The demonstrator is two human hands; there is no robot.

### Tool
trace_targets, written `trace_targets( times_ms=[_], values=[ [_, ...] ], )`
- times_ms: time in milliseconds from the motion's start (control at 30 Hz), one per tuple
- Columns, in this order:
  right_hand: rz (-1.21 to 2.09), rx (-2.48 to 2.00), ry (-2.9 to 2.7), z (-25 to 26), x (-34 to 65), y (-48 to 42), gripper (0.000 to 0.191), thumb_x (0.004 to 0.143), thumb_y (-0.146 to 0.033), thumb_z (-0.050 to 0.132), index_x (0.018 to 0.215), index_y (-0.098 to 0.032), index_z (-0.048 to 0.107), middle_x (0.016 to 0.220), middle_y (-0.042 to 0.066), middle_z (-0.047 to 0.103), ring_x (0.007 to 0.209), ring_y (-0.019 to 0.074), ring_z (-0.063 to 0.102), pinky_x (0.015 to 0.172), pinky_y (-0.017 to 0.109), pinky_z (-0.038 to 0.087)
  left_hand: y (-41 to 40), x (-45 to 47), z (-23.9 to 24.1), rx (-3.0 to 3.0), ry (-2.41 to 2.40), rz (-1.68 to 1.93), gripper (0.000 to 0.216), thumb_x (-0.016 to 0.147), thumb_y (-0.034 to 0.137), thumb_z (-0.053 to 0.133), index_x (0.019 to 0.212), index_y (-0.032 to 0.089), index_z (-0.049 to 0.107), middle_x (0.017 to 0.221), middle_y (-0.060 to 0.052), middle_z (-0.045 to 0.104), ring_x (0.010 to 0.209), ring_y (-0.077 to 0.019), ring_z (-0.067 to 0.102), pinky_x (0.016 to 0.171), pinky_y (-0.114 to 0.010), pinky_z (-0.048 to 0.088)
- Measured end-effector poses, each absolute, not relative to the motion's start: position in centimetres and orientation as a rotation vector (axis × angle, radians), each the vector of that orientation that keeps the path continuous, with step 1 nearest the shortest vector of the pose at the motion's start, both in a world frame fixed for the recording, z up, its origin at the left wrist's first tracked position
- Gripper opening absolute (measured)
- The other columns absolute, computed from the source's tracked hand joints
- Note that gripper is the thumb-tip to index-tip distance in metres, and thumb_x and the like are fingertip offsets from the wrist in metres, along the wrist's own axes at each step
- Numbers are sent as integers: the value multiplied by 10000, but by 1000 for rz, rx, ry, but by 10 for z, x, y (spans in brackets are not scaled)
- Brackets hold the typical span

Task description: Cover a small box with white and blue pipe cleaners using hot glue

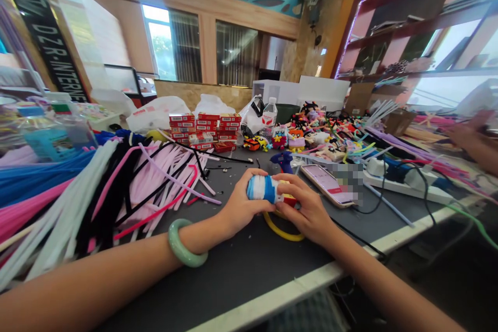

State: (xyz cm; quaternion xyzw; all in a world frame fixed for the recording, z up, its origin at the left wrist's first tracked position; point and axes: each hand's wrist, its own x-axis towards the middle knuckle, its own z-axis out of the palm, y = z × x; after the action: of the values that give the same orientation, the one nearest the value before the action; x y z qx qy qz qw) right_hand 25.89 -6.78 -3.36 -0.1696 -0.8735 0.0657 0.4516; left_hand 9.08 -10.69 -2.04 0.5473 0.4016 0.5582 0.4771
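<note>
A small fuzzy figure (263, 189) wound from blue and white pipe cleaners, with a red and yellow end, sits between both my hands over the dark table (241, 264). My left hand (239, 207) wraps round its left side; a green bangle (182, 244) is on that wrist. My right hand (305, 206) pinches its right end with closed fingers. A yellow pipe cleaner loop (282, 231) lies on the table under my right hand.
Heaps of pink, white, black and blue pipe cleaners (116, 192) cover the left. A phone (327, 184), a blue glue gun (283, 161), a white power strip (404, 184), red boxes (206, 127), finished figures (311, 135). Another person's hand (472, 137) at far right.
</note>
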Motion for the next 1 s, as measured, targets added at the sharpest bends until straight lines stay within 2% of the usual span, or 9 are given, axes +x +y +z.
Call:
trace_targets(
  times_ms=[500, 767, 1000],
  values=[
    [216, -470, -2128, -35, 258, -68, 81, 854, -175, 558, 891, -247, 555, 1134, 91, 585, 1013, 217, 609, 831, 357, 469, -106, 90, -21, 1374, 1009, 1359, 543, 487, 104, 679, 977, 217, 473, 729, 75, 478, 618, -93, 440, 562, -204, 362],
    [286, -477, -2116, -36, 258, -68, 79, 833, -169, 581, 843, -245, 566, 1132, 68, 579, 1004, 216, 599, 836, 359, 450, -107, 89, -21, 1425, 1023, 1397, 530, 467, 89, 665, 957, 202, 499, 817, 52, 487, 698, -108, 435, 614, -212, 360],
    [343, -487, -2116, -34, 257, -67, 80, 816, -184, 580, 872, -238, 560, 1135, 78, 535, 1022, 223, 580, 854, 363, 453, -106, 89, -20, 1399, 1025, 1367, 544, 469, 91, 660, 968, 210, 478, 773, 59, 484, 643, -100, 427, 576, -211, 353]
  ],
)
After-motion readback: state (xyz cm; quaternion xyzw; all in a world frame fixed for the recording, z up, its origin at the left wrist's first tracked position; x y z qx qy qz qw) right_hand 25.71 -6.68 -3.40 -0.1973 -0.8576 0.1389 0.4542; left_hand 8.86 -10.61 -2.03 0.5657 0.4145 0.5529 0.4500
